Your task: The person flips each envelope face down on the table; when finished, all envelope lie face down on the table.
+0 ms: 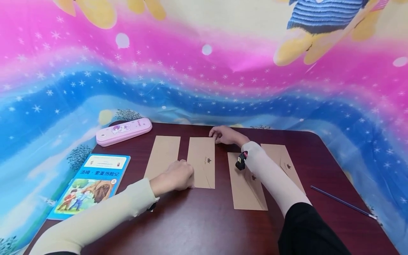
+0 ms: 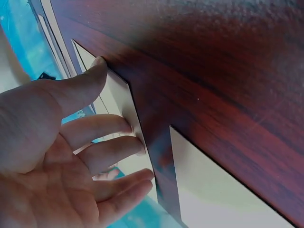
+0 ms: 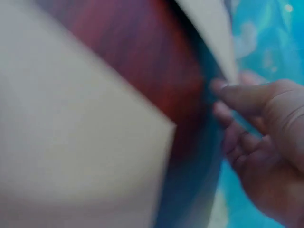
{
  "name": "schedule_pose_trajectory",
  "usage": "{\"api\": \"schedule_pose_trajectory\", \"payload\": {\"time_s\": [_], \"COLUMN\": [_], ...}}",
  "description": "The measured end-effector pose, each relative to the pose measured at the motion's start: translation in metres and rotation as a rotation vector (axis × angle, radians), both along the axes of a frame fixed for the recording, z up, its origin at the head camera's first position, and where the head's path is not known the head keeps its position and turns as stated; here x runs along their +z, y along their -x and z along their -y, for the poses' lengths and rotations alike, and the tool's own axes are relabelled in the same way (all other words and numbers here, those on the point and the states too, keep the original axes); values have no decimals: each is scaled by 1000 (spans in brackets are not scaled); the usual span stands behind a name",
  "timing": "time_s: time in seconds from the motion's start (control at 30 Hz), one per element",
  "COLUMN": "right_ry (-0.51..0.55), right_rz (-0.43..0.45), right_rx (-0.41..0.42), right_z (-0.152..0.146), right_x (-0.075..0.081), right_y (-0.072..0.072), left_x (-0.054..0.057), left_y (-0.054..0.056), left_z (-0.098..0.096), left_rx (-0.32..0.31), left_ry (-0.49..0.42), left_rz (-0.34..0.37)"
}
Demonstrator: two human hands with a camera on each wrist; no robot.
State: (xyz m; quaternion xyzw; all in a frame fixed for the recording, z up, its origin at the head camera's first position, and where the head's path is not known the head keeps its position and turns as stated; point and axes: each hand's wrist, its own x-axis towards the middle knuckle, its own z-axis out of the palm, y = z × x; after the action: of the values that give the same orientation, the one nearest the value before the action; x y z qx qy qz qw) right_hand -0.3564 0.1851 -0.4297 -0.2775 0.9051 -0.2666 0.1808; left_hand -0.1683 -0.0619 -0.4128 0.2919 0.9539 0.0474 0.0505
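Risk to the second envelope [image 1: 200, 159]: it could twist or crease at a corner if the left hand [image 1: 174, 175] and right hand [image 1: 224, 135] pull unevenly, since they touch opposite corners.
Risk to its neighbours: the leftmost envelope [image 1: 165, 150] could get nudged by the left hand's knuckles, and the right sleeve [image 1: 271, 170], which passes over the third envelope [image 1: 236, 187], could drag that one askew if lowered.
Place of the second envelope: on the table [image 1: 204, 226] between the hands, its near left corner at the left hand, its far right corner at the right.
Left hand: thumb against the near edge, fingertips along the left edge, a wide gap between; no clasp shows.
Right hand: thumb and a finger appear to pinch the far right corner; blur hides how firmly.
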Motion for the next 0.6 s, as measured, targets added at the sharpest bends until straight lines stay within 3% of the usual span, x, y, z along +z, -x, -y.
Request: {"api": "schedule_pose_trajectory", "payload": {"time_s": [0.2,0.43,0.6], "right_ry": [60,122,146], "right_rz": [-97,-150,-131], "right_rx": [13,119,129], "right_z": [-4,-2,-1], "right_x": [-4,18,33], "right_y": [-3,1,-1], "left_x": [2,12,21], "left_y": [1,4,1], "left_z": [7,18,14], "left_rx": [-41,-48,-85], "left_ry": [-24,-55,-190], "left_rz": [-17,7,22]}}
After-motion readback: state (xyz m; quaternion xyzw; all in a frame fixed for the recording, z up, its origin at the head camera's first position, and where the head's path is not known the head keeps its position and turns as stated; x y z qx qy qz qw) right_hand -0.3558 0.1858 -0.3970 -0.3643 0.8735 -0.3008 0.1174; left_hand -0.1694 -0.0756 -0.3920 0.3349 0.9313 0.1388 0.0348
